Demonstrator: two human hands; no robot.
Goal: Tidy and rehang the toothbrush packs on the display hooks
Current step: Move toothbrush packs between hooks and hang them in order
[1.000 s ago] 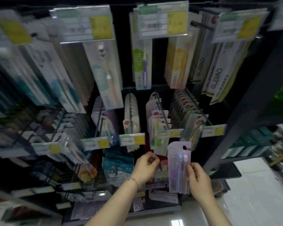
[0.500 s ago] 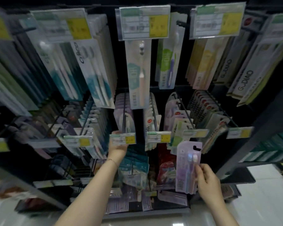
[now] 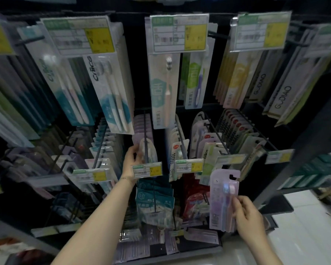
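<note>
Most of the display rack [image 3: 304, 146] hangs in full rows, though the crooked packs [image 3: 212, 148] right of centre on the middle row suggest the tidying is far from finished. On the centre hook [image 3: 145, 131] a row of lilac packs [image 3: 141, 125] hangs behind its price tag [image 3: 147, 170], and the left hand [image 3: 131, 161] grips the front pack [image 3: 149, 150] there. One loose toothbrush pack [image 3: 223, 199], similarly lilac, is off every hook. The right hand [image 3: 248, 217] pinches its edge low on the right, and it is probably bound for that hook.

2 grips [image 3: 132, 162] [image 3: 248, 217], 1 loose pk [image 3: 221, 203]
</note>
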